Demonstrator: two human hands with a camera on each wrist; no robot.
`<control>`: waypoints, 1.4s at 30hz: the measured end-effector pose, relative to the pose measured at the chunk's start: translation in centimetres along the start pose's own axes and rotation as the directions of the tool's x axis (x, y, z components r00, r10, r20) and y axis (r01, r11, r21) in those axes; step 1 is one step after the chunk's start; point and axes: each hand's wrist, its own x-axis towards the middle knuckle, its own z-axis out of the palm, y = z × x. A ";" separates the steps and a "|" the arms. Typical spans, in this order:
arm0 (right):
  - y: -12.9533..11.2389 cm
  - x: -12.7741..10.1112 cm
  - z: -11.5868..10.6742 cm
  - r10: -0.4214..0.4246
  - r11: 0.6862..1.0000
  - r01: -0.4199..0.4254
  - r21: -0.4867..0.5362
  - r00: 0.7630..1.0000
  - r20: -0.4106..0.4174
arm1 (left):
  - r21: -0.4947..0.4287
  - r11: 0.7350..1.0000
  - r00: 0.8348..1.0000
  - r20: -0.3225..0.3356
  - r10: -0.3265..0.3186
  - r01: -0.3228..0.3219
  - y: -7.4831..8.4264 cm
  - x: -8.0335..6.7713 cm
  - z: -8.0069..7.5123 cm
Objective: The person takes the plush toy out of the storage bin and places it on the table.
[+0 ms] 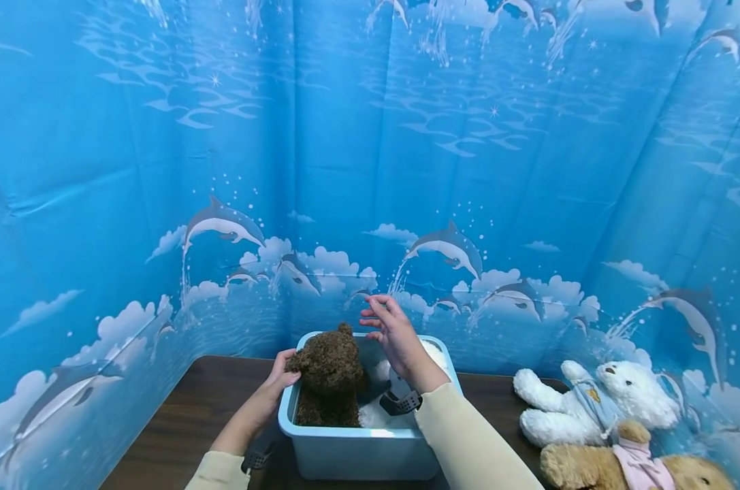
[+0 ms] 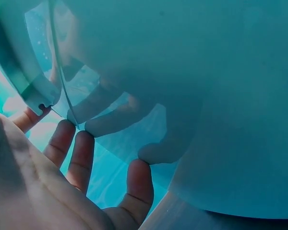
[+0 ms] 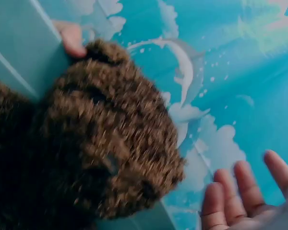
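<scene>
Two hands are working around a light blue tub (image 1: 351, 452) sitting on a dark wooden table (image 1: 180, 422). The left hand (image 1: 282, 374) is resting against the tub's left rim, right next to a dark brown curly teddy bear (image 1: 329, 374) that's sitting upright inside the tub on its left side. From the head view the fingers are touching the bear's side, and the left wrist camera is showing them (image 2: 81, 155) lying fairly straight along the outside of the tub wall (image 2: 221, 96), so it's pressing rather than grabbing. The right wrist view is also catching a fingertip of that hand (image 3: 71, 38) poking over the rim beside the bear (image 3: 101, 143).

The right hand (image 1: 394, 333) is hovering in the air above the back of the tub, just right of the bear's head, fingers spread and relaxed, holding nothing and not touching the bear. Something white and fluffy (image 1: 378, 412) is lying in the tub under that arm, too covered to make out properly.

Off to the right on the table, well apart from the tub, a white teddy bear (image 1: 596, 401) in a light blue top is lying there, with a tan teddy bear (image 1: 596, 466) in pink just in front of it. A blue dolphin-print sheet (image 1: 406, 170) is hanging all around behind.
</scene>
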 end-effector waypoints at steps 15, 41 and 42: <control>1.4 -0.4 0.6 0.240 0.845 -0.053 -0.531 0.927 0.289 | -0.011 1.000 1.000 -0.016 -0.023 0.023 0.3 0.2 0.4; 0.6 -0.6 -0.1 0.179 0.851 0.081 -0.519 0.884 0.432 | -0.047 0.998 0.999 0.024 0.035 -0.034 0.0 0.4 0.0; 0.6 -0.5 -0.1 0.167 0.854 0.086 -0.514 0.889 0.427 | -0.046 0.998 0.999 0.023 0.032 -0.031 0.1 0.4 0.0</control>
